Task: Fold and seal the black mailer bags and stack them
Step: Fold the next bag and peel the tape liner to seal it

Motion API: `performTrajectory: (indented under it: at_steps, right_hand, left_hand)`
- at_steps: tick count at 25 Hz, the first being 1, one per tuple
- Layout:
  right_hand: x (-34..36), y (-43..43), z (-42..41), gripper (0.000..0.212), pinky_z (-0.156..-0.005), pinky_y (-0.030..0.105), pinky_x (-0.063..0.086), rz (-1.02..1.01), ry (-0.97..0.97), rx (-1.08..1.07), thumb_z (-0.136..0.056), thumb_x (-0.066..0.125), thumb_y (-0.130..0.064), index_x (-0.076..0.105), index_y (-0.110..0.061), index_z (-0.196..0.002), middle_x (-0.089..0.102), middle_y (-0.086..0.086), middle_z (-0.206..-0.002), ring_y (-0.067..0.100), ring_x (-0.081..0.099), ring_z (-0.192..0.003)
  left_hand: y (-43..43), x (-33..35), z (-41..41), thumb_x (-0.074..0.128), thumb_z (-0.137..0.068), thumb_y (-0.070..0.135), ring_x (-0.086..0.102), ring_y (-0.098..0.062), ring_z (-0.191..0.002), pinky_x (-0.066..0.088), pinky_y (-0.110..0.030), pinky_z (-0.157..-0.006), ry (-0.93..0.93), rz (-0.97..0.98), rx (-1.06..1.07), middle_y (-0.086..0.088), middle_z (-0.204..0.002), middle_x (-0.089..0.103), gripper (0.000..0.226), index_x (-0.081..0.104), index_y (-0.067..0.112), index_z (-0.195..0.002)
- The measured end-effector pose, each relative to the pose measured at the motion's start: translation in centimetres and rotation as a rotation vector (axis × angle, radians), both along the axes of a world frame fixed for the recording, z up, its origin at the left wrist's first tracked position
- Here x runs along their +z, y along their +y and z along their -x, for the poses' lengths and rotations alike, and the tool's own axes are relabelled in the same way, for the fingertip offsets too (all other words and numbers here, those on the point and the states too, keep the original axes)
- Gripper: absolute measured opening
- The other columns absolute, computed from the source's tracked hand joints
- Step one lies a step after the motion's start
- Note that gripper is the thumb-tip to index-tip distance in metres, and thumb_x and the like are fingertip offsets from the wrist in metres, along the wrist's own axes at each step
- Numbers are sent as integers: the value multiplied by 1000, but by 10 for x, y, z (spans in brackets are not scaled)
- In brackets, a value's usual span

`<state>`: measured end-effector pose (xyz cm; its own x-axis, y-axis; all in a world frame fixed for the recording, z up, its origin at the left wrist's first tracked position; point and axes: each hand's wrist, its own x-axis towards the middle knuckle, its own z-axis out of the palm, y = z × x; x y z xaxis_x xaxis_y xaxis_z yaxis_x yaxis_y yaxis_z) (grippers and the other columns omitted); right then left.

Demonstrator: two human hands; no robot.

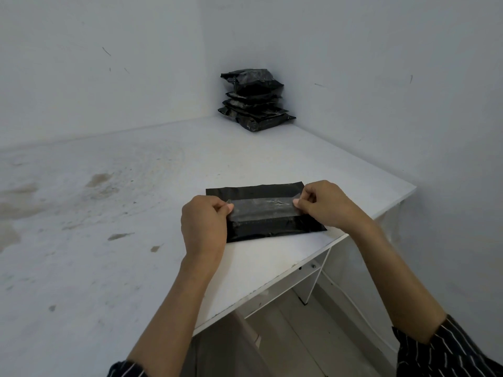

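While hands [203, 224] [325, 204] pinch its strip [262, 209], mailer [272, 230] between

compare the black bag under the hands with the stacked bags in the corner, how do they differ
The near bag lies alone and flat by the front edge of the table; the stacked bags are piled in the far corner. The left hand and right hand pinch a translucent strip across the near bag; the stacked bags are untouched. The near bag looks thin, the stacked bags puffier and crinkled. All are black.

Glossy black plastic mailer bag [261, 191]; stained matt table [109, 213].
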<state>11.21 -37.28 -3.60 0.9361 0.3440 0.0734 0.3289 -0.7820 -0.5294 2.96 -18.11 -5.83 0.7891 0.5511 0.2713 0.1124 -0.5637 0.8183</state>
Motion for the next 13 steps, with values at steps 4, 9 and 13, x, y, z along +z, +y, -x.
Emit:
performTrajectory:
  at_steps: [4,9,13]
  right_hand:
    - [-6,8,5,27,-71,35,42,187,-111,-32,-95,51,-24,59,0,-84,64,13,-84,29,58,-81]
    - [-5,12,12,29,-70,30,35,352,-254,-81,-95,50,-37,50,-9,-85,61,7,-84,26,58,-82]
    - [-7,2,15,46,-61,31,35,265,-243,-234,-87,60,-47,36,-9,-97,48,3,-74,23,50,-69]
  left_hand:
    - [-4,-4,-2,62,-90,19,60,-21,-68,47,-29,-65,82,-126,52,-9,-78,69,19,72,6,-82]
    - [-8,1,-1,64,-88,29,61,-23,-78,44,-30,-63,191,-300,99,-9,-93,65,27,61,4,-98]
    - [3,6,5,64,-87,35,55,-27,-77,36,-29,-61,315,-329,228,-18,-119,44,46,44,3,-113]
